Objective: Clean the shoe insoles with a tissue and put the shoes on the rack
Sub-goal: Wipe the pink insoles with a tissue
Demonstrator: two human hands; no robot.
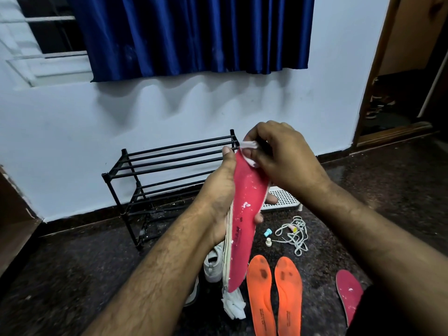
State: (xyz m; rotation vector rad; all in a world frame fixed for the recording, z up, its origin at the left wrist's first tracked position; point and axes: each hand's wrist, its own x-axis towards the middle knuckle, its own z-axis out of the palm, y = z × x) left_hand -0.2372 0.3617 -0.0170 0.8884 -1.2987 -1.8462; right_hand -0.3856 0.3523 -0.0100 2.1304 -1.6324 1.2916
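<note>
Tissue [249,151] sits pinched in the right hand [278,156], whose grip is clamped on it at the upper tip of the pink insole [244,221]. That insole runs long and near upright, its far end at the tissue and its heel end hanging down toward the floor. The left hand [223,197] has its grip closed around the insole's left edge at mid-length, thumb along the side, fingers behind. So everything left to wipe lies below the right grip, along the insole's long axis, and the white specks there suggest a downward stroke is due. The shoe rack [169,170] stands beyond both hands.
</note>
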